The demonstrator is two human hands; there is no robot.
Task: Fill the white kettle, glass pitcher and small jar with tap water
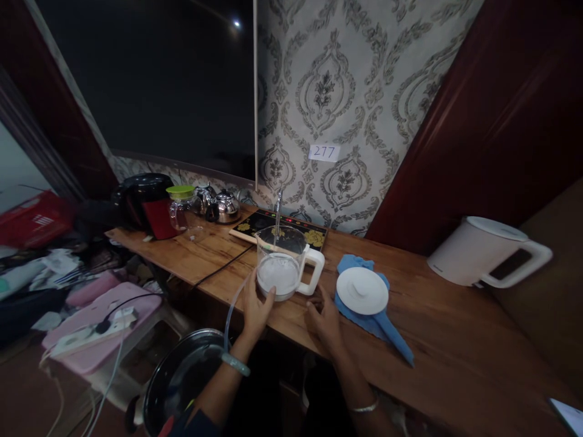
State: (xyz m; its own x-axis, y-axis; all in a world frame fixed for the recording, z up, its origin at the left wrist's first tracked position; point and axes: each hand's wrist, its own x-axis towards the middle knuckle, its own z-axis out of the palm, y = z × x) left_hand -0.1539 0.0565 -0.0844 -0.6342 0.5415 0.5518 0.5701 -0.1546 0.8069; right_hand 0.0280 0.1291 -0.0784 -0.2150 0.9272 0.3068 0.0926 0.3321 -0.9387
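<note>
My left hand [257, 306] grips the lower left side of a clear glass jug [279, 267] with a white handle [315, 273]. The lower part of the jug looks white and cloudy; I cannot tell whether that is liquid or its base. The jug stands upright by the front edge of the wooden table. My right hand [325, 315] is just below and right of the handle, fingers loosely bent and apart, holding nothing. Right of it a white lid [362, 290] with a small knob lies on a blue cloth [387, 334].
A black flowered hob panel [250, 226] with a metal spout [278, 209] is behind the jug. A white kettle [478, 252] stands at right. At left are a green-lidded glass pitcher [182, 212] and a steel teapot [226, 207]. Below are a dark pot [157, 394] and pink stool [82, 346].
</note>
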